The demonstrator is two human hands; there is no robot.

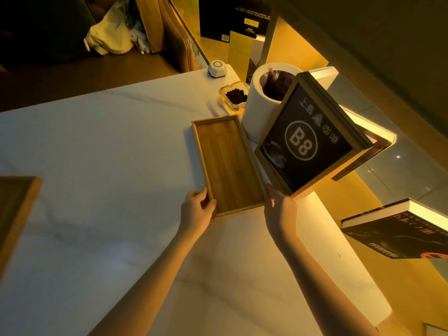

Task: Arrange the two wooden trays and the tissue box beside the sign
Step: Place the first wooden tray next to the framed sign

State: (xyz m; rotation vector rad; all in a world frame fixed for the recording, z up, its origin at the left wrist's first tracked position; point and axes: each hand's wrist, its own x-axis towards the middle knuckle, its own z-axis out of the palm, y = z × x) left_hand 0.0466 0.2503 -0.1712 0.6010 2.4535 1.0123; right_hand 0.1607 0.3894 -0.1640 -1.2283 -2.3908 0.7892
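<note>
White tabletop (109, 154) fills the dim, amber-lit scene. On it, the left hand (196, 209) grips the near left corner of a long wooden tray (228, 163), thumb over the rim; the right hand (280, 209) touches its near right corner, grip unclear. Just right stands the framed B8 sign (308, 144), with a white bin (264, 100) behind. A second wooden tray (14, 209) lies at the far left edge.

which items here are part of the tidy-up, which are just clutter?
Job items:
wooden tray, left hand gripping its near corner
second wooden tray, at left edge
B8 sign, right hand at its base

Lying about:
white bin
glass ashtray
call button
book
</note>
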